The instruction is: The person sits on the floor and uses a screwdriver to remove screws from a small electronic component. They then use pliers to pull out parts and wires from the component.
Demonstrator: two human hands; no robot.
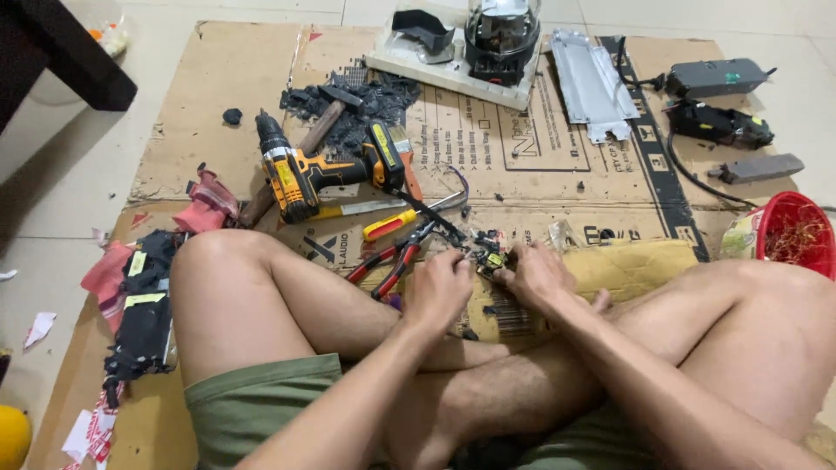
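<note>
I sit cross-legged on flattened cardboard (522,174). My left hand (438,292) and my right hand (533,274) meet over my shins and pinch a small black and yellow electronic part (490,259) between their fingertips. Thin dark wires trail from the part toward the upper left. Red-handled pliers (394,261) lie just left of my left hand, touching nothing I hold.
A yellow and black cordless drill (322,170), a hammer (309,144), a yellow-handled screwdriver (392,224) and black debris lie ahead. A metal plate (592,83), black power modules (718,100), and a red basket (797,231) sit right. Torn black parts (144,318) lie left.
</note>
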